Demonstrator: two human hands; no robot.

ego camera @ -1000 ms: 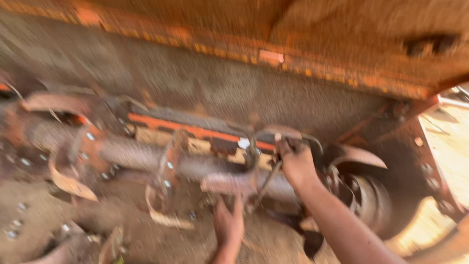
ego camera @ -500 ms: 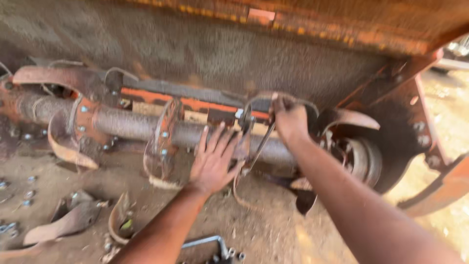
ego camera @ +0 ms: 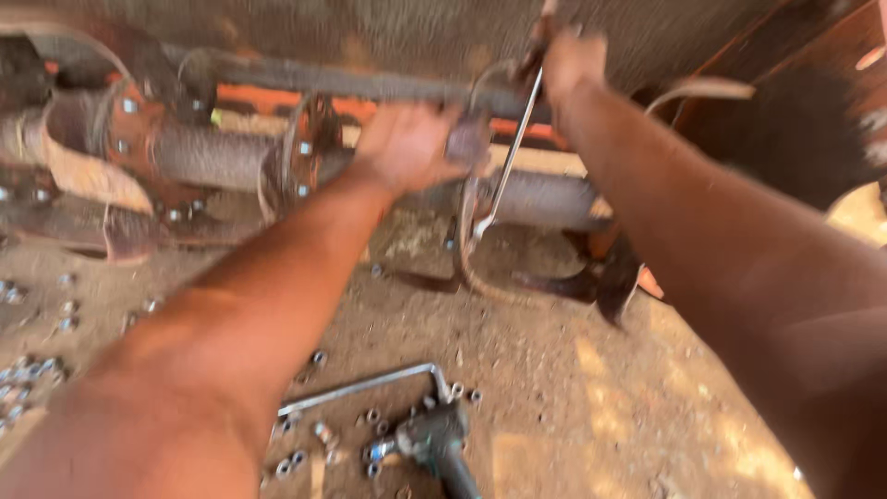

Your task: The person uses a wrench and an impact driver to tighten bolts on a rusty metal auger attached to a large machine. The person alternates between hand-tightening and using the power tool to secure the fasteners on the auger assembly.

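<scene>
A rusty tiller shaft (ego camera: pixel 212 152) with curved blades runs across the top of the view, under an orange hood. My left hand (ego camera: pixel 407 146) reaches onto the shaft and wraps around a dark blade mount (ego camera: pixel 467 139) at its middle; the picture is blurred there. My right hand (ego camera: pixel 573 63) is higher and to the right, closed on the top of a long thin wrench (ego camera: pixel 506 162). The wrench hangs down across the shaft to a curved blade (ego camera: pixel 476 268) below.
On the dirt near me lie a bent metal bar (ego camera: pixel 370 383), a dark power wrench (ego camera: pixel 436 442) and several loose nuts (ego camera: pixel 294 459). More nuts (ego camera: pixel 28 374) lie at the left. Other blades (ego camera: pixel 88 180) stick out of the shaft on the left.
My left hand rose from low near the ground, lay flat on the shaft, and now grips the blade mount. My right hand stays on the wrench. The view has moved closer.
</scene>
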